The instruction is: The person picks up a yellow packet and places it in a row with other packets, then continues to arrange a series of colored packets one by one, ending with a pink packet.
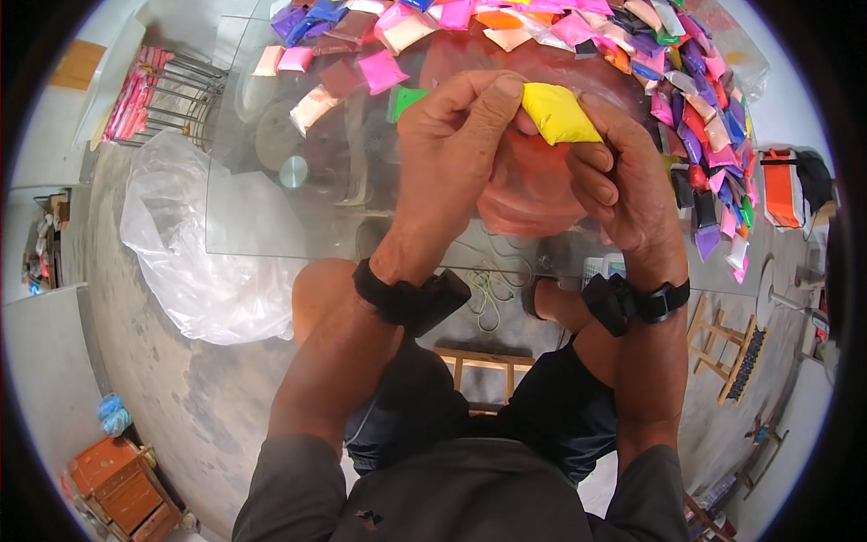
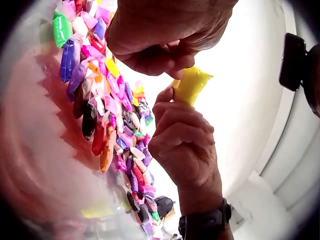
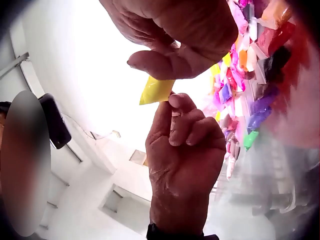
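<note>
A small plump yellow packet (image 1: 558,115) is held up over the near side of the glass table (image 1: 248,203), between both hands. My left hand (image 1: 456,140) pinches its left corner between thumb and curled fingers. At the packet's right end, my right hand (image 1: 637,172) grips it, with the other fingers curled towards the palm. In the left wrist view the yellow packet (image 2: 193,85) bridges the two hands, its edge sticking out to the right. From the right wrist, the yellow packet (image 3: 156,91) shows partly, the rest hidden behind the right thumb.
Many coloured packets (image 1: 700,135) are heaped along the table's far and right sides. Red plastic sheeting (image 1: 533,199) lies beneath the hands. A clear plastic bag (image 1: 194,244) stands on the floor at left. A wooden stool (image 1: 722,348) is at right, a brown cabinet (image 1: 122,483) at lower left.
</note>
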Demonstrator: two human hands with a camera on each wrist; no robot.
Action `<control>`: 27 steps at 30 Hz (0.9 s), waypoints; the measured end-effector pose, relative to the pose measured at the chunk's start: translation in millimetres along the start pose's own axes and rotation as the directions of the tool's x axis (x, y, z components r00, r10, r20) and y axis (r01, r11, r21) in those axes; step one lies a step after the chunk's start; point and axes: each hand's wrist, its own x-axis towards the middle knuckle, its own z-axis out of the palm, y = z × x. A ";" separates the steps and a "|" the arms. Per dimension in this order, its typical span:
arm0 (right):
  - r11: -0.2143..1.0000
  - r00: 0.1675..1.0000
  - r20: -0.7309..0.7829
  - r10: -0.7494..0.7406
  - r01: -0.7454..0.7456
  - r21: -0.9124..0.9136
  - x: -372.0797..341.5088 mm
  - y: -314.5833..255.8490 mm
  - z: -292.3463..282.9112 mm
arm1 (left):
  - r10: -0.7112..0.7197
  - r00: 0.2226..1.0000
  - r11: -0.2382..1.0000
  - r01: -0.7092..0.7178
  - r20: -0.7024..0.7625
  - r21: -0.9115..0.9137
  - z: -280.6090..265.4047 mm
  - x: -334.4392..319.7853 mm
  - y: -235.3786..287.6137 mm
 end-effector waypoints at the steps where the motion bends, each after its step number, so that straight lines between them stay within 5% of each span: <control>1: 0.999 1.000 -0.016 0.019 -0.020 -0.032 -0.8 -2.2 -0.4 | -0.022 1.000 1.000 0.021 0.010 0.008 -0.2 -0.3 1.1; 6: 0.995 0.997 -0.070 -0.042 0.036 -0.089 -2.6 -1.4 5.7 | -0.070 0.998 0.997 0.070 -0.005 -0.029 0.4 0.0 0.5; 8: 0.948 0.968 -0.079 -0.238 0.213 -0.236 -2.5 2.6 9.2 | -0.150 0.988 0.989 0.150 0.042 -0.008 -1.5 0.1 -0.6; 20: 0.943 0.958 -0.019 -0.287 0.280 -0.179 -1.6 3.7 4.1 | -0.097 0.991 0.972 0.114 0.092 -0.205 6.1 -0.8 -16.7; 27: 0.917 0.933 -0.066 -0.354 0.332 -0.219 -7.7 -4.3 -7.9 | -0.124 0.981 0.990 0.133 0.151 -0.048 6.0 -3.4 -10.9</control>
